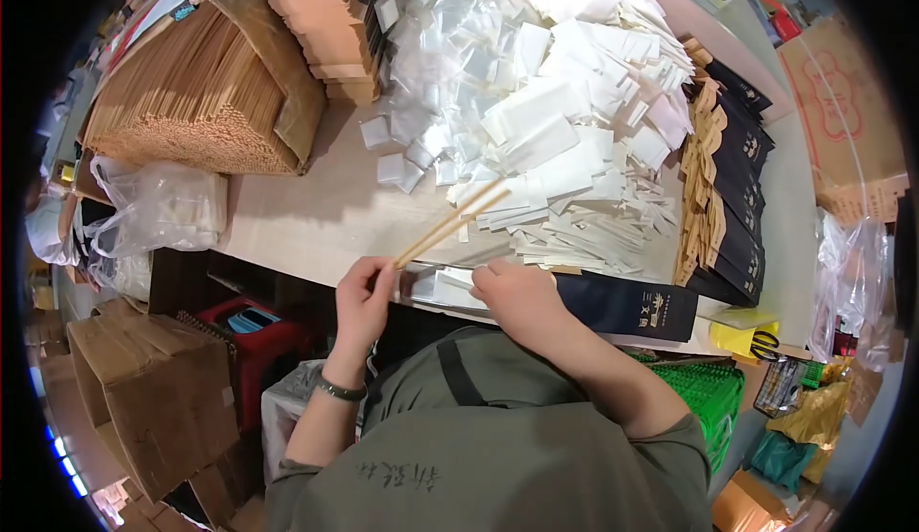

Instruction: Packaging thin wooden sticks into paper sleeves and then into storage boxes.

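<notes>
Packets (555, 130) crowd the chopsticks' (448, 224) tips; dark sleeves (742, 182) flank them.

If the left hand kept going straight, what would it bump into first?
The left hand, holding two sticks, would probably cross bare tabletop to the small clear packets, though depth is unclear.

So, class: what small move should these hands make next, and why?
Probably, bring the chopsticks down beside the small packets: the left hand grips the two sticks, their far ends slightly apart, while the right hand is at those packets, with a dark printed sleeve lying close by.
</notes>
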Tool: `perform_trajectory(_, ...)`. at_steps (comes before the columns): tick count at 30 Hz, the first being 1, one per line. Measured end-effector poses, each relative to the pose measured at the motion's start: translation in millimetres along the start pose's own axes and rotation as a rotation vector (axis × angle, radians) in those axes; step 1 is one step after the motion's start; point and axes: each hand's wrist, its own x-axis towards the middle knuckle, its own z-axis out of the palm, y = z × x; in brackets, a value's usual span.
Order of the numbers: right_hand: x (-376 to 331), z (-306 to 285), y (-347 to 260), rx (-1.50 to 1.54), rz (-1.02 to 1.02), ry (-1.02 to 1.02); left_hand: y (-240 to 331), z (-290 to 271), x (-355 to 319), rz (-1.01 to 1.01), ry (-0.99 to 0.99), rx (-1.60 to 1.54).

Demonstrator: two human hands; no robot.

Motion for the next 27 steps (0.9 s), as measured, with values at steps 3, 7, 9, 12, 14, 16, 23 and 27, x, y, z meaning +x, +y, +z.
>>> perform_trajectory(3,-2.0,-8.9,-8.7,-0.021,-0.076,0.204,7.3,-10.7,16.8,-0.105,-0.231,-0.240)
perform_trajectory(7,-41.0,-40.9,12.7,0.043,-0.016,0.279,14.4,-51.6,19.2,-0.026,-0.300,0.036)
perform_trajectory(9,-53.4,-39.5,25.7,-0.067,-0.134,0.161,21.9,-37.6,23.3,-0.036,-0.372,0.148)
perform_trajectory(12,-48.3,-23.3,34.5,-0.018,-0.189,0.130,40.8,33.9,20.3,0.345,-0.521,0.407)
perform_trajectory(14,-41.0,-21.1,32.0,0.011,-0.168,0.146,51.5,66.6,15.5,0.486,-0.460,0.205)
perform_trajectory(16,-40.0,-28.0,27.4,-0.033,-0.130,0.153,49.5,67.7,14.7,0.447,-0.254,0.272)
perform_trajectory(23,-37.4,-16.9,40.0,-0.136,-0.220,0.228,82.7,91.2,-5.3,0.013,-0.556,0.041)
perform_trajectory(27,-46.9,-40.9,41.7,0.126,-0.215,0.195,95.7,53.3,0.5,0.746,-0.198,0.654)
